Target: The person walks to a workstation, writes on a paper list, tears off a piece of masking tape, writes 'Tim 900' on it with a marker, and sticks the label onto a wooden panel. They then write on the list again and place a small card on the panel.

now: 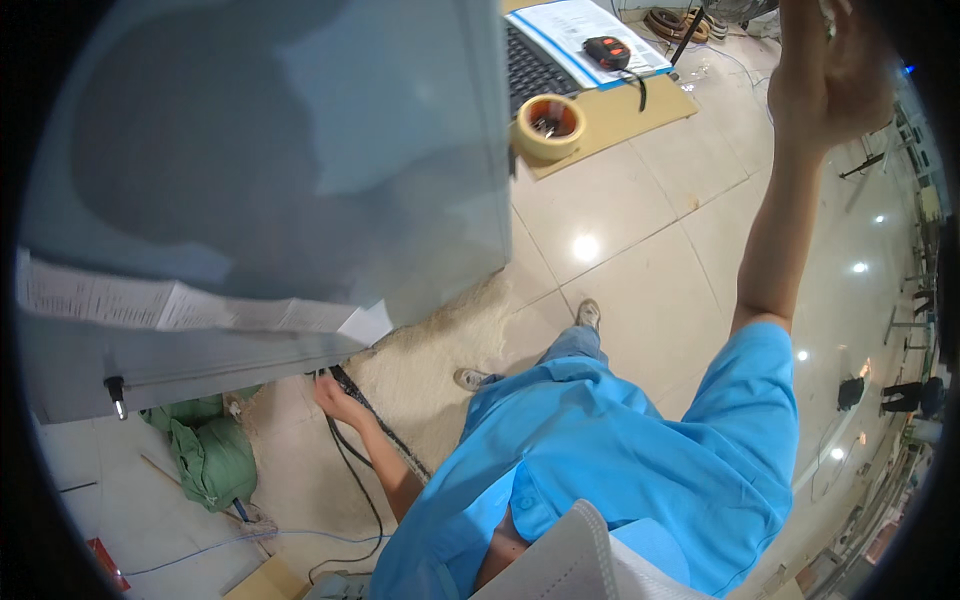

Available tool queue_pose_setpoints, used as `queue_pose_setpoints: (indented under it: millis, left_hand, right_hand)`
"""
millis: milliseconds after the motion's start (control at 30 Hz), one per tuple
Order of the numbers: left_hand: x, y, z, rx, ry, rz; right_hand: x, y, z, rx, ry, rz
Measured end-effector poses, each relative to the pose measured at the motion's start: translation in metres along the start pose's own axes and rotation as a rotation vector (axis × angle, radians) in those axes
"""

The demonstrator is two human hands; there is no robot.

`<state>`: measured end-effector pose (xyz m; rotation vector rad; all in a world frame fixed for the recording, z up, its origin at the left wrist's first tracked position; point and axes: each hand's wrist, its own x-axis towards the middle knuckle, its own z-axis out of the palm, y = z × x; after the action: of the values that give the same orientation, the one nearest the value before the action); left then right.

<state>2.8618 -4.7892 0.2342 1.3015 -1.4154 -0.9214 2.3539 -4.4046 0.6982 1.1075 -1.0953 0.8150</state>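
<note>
My left hand (341, 402) is low beside the bottom edge of a large grey cabinet (420, 190). Its fingers are closed around a black cable (352, 449) just under that edge; the fingertips are partly hidden. Another dark cable (395, 447) runs behind the wrist toward my body. My right hand (832, 85) is raised at the upper right with its fingers apart, and nothing shows in it. The picture's dark rim cuts off some of its fingertips. A long creased paper strip (180, 306) lies across the cabinet's lower part.
Behind the cabinet, a tan board (640, 112) carries a tape roll (550, 127), a tape measure (607, 53), papers (560, 25) and a black keyboard (535, 70). A green bundle (213, 460) and a thin blue cable (215, 547) lie on the tiled floor. A pale furry mat (430, 350) lies near my feet.
</note>
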Motion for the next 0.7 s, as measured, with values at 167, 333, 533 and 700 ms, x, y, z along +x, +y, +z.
queue_pose_setpoints:
  millis: [167, 333, 533, 700]
  left_hand:
    - [-0.192, -0.157, 0.027, 0.731, -0.736, -0.556]
    - [-0.347, -0.083, 0.161, 0.404, -1.030, -0.461]
    - [-0.356, 0.082, 0.330, 0.325, -1.295, -0.317]
    - [-0.348, 0.079, 0.451, 0.436, -1.408, -0.034]
  right_hand:
    - [-0.120, 0.112, -0.074, 0.114, -0.343, 0.567]
    - [-0.235, 0.156, -0.071, 0.323, -0.678, 0.912]
    - [-0.277, 0.215, -0.009, 0.513, -0.906, 0.733]
    - [-0.290, 0.279, 0.062, 0.584, -0.979, 0.632]
